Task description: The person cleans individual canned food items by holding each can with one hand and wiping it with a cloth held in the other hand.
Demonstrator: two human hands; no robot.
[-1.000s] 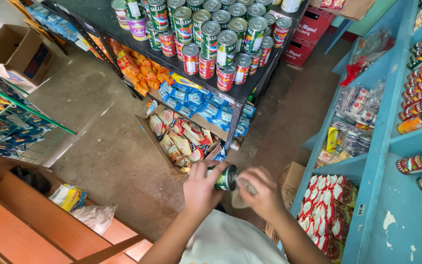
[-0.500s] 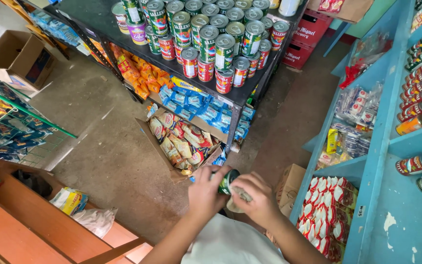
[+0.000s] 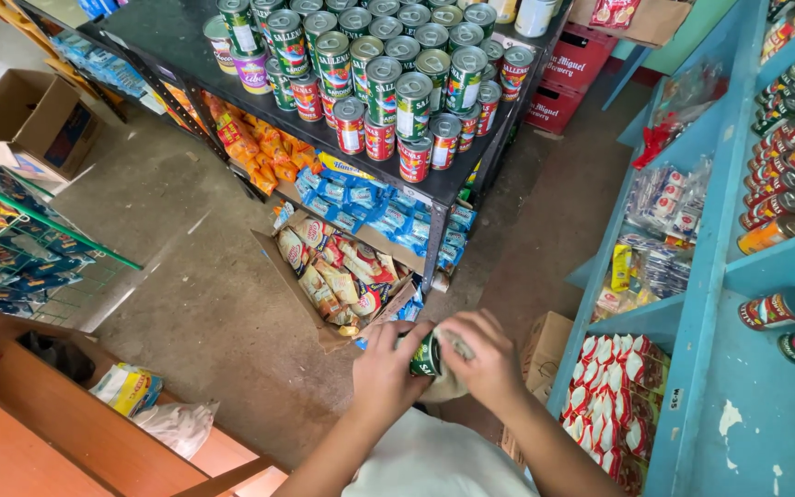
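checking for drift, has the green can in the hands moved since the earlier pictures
Cannot tell: the green can sits between both hands just below the open snack box, as before; the camera shifted.

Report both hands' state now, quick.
Left hand: closed on the green can.
Right hand: closed on a cloth pressed against the can.

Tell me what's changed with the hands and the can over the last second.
Little has changed: the left hand and right hand have drawn closer around the green can, and the right now presses a pale cloth against it. The stacked cans on the dark shelf stayed put.
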